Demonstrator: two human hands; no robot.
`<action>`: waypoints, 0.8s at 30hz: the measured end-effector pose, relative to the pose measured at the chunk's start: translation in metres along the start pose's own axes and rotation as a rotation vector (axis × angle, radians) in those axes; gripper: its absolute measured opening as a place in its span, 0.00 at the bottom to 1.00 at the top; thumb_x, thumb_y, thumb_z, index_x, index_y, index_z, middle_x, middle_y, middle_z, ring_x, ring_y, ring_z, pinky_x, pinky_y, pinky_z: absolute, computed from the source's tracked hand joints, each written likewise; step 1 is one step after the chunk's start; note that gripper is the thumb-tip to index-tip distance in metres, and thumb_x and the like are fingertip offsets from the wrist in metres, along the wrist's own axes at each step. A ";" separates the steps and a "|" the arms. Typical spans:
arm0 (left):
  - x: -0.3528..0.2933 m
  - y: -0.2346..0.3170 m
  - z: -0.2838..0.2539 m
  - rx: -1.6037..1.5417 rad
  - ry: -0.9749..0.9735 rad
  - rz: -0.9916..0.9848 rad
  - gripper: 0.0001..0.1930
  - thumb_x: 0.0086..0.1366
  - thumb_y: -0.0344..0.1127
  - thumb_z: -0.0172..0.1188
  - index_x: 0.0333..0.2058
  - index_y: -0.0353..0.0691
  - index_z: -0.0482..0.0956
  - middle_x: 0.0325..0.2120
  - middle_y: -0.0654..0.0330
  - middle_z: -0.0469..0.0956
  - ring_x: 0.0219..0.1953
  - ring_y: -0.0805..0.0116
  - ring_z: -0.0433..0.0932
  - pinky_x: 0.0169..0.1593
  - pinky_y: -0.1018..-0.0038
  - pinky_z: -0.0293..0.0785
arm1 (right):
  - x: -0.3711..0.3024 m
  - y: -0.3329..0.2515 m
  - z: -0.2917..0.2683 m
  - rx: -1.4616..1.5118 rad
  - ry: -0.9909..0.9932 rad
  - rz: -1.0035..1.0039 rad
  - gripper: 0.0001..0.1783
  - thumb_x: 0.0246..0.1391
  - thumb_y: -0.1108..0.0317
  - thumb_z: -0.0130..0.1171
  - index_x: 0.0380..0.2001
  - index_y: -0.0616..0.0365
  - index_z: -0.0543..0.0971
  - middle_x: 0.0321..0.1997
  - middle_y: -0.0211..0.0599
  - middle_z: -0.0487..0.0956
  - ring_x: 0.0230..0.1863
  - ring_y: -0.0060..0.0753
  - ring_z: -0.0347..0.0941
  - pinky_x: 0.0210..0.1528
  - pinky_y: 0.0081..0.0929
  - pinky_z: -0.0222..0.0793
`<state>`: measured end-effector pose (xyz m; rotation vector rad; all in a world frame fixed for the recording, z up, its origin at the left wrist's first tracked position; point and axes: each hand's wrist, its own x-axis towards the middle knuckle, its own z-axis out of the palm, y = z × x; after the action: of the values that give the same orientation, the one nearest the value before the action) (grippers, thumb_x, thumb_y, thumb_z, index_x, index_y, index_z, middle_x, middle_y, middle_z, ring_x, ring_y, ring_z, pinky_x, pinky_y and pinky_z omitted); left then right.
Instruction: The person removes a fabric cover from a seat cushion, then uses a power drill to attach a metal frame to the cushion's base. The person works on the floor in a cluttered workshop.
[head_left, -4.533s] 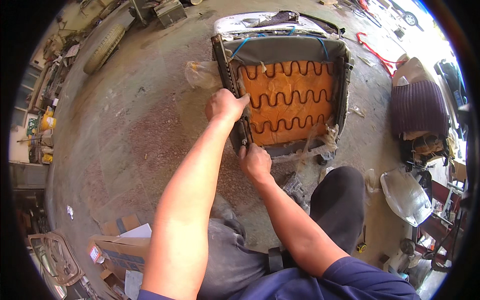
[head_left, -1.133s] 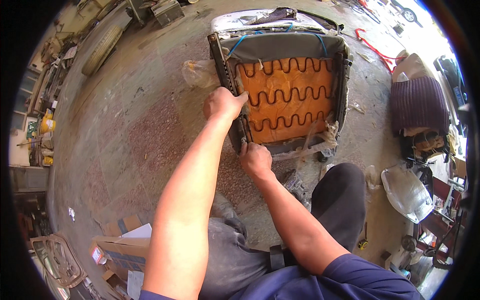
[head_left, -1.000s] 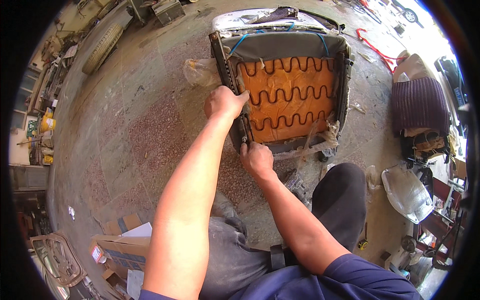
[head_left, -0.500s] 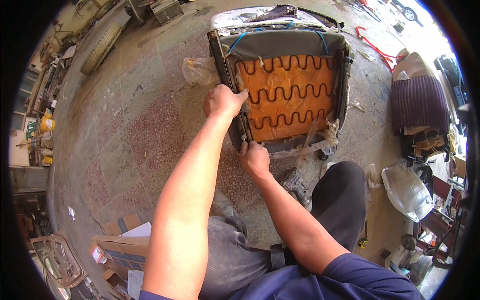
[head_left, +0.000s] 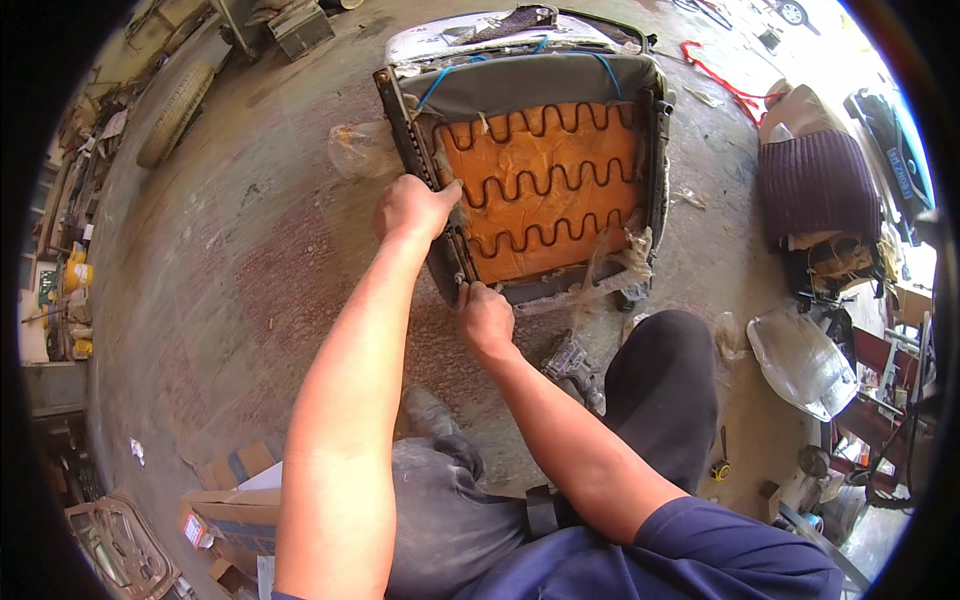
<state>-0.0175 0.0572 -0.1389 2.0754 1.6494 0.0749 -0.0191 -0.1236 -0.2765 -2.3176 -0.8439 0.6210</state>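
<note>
An upturned car seat (head_left: 560,205) lies before me, its orange underside crossed by three rows of zigzag wire springs (head_left: 552,182). Along its left side runs a dark metal seat rail (head_left: 404,128). My left hand (head_left: 410,208) is wrapped round the middle of that rail, thumb on the inner side. At the rail's near end, my right hand (head_left: 487,322) is closed with its fingertips against the metal; whether a small part sits between them is hidden. Grey fabric (head_left: 525,85) with blue ties covers the seat's far end, and torn plastic film (head_left: 632,255) hangs at the near right corner.
A purple ribbed seat (head_left: 818,190) stands at the right, near a clear plastic-wrapped panel (head_left: 800,362). A metal bracket (head_left: 572,362) lies by my right foot. A tape measure (head_left: 720,469), a cardboard box (head_left: 235,512) and a tire (head_left: 177,115) are around me.
The whole view has shifted, so the seat and both hands appear slightly farther left. Both hands keep their places on the rail.
</note>
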 end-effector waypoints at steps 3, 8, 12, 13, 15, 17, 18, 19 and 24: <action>0.000 -0.001 0.002 0.004 0.014 0.003 0.34 0.62 0.66 0.76 0.46 0.35 0.92 0.47 0.45 0.92 0.52 0.46 0.91 0.57 0.53 0.87 | 0.000 0.000 -0.003 -0.018 -0.015 -0.006 0.24 0.79 0.52 0.53 0.38 0.63 0.83 0.40 0.62 0.87 0.47 0.71 0.85 0.51 0.65 0.78; -0.001 -0.006 0.004 -0.053 0.053 0.042 0.37 0.62 0.67 0.76 0.42 0.29 0.92 0.44 0.38 0.91 0.51 0.42 0.91 0.57 0.51 0.85 | -0.003 -0.005 -0.007 -0.043 -0.039 0.000 0.23 0.79 0.52 0.53 0.38 0.62 0.84 0.41 0.59 0.88 0.47 0.70 0.85 0.51 0.64 0.78; 0.001 0.000 0.004 -0.023 0.031 0.033 0.34 0.62 0.66 0.76 0.44 0.34 0.92 0.46 0.42 0.91 0.51 0.44 0.91 0.57 0.52 0.86 | 0.002 0.002 -0.002 -0.059 -0.023 -0.044 0.23 0.78 0.53 0.54 0.38 0.62 0.84 0.40 0.58 0.88 0.46 0.69 0.85 0.51 0.63 0.78; 0.003 -0.004 0.006 -0.039 0.037 0.050 0.35 0.62 0.66 0.76 0.42 0.32 0.92 0.44 0.40 0.91 0.50 0.43 0.91 0.56 0.51 0.85 | 0.002 0.002 -0.001 -0.059 -0.030 -0.053 0.23 0.78 0.53 0.54 0.38 0.61 0.84 0.40 0.58 0.88 0.46 0.69 0.85 0.50 0.63 0.78; 0.008 -0.009 0.010 -0.054 0.055 0.068 0.36 0.62 0.67 0.76 0.40 0.30 0.92 0.42 0.38 0.91 0.49 0.41 0.91 0.56 0.50 0.85 | 0.004 0.003 0.000 -0.056 -0.050 -0.089 0.23 0.78 0.53 0.54 0.38 0.62 0.84 0.40 0.57 0.88 0.45 0.68 0.85 0.50 0.63 0.78; 0.010 -0.011 0.012 -0.049 0.079 0.070 0.36 0.62 0.67 0.76 0.40 0.31 0.92 0.42 0.38 0.91 0.49 0.41 0.91 0.55 0.50 0.85 | 0.002 0.002 -0.003 -0.064 -0.063 -0.090 0.23 0.78 0.53 0.54 0.37 0.62 0.83 0.39 0.57 0.88 0.45 0.68 0.85 0.50 0.63 0.78; 0.010 -0.012 0.014 -0.048 0.074 0.068 0.36 0.62 0.67 0.76 0.40 0.31 0.92 0.42 0.38 0.91 0.49 0.41 0.91 0.55 0.50 0.85 | 0.000 0.002 -0.004 -0.074 -0.066 -0.075 0.23 0.78 0.53 0.54 0.37 0.62 0.83 0.39 0.57 0.88 0.45 0.68 0.85 0.50 0.63 0.79; 0.010 -0.013 0.013 -0.049 0.074 0.067 0.36 0.62 0.67 0.76 0.40 0.30 0.92 0.42 0.38 0.91 0.49 0.41 0.91 0.55 0.50 0.85 | 0.000 0.000 -0.005 -0.082 -0.066 -0.064 0.22 0.78 0.52 0.55 0.38 0.61 0.83 0.39 0.57 0.87 0.45 0.68 0.85 0.50 0.63 0.79; 0.003 -0.005 0.005 -0.030 0.035 0.063 0.38 0.62 0.68 0.76 0.40 0.28 0.91 0.42 0.38 0.91 0.48 0.41 0.91 0.54 0.49 0.85 | -0.003 0.003 -0.007 -0.047 0.018 -0.037 0.21 0.77 0.52 0.57 0.39 0.60 0.82 0.39 0.58 0.87 0.45 0.69 0.85 0.49 0.63 0.79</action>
<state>-0.0197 0.0590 -0.1464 2.1148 1.5940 0.1564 -0.0155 -0.1305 -0.2726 -2.3402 -0.8999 0.5688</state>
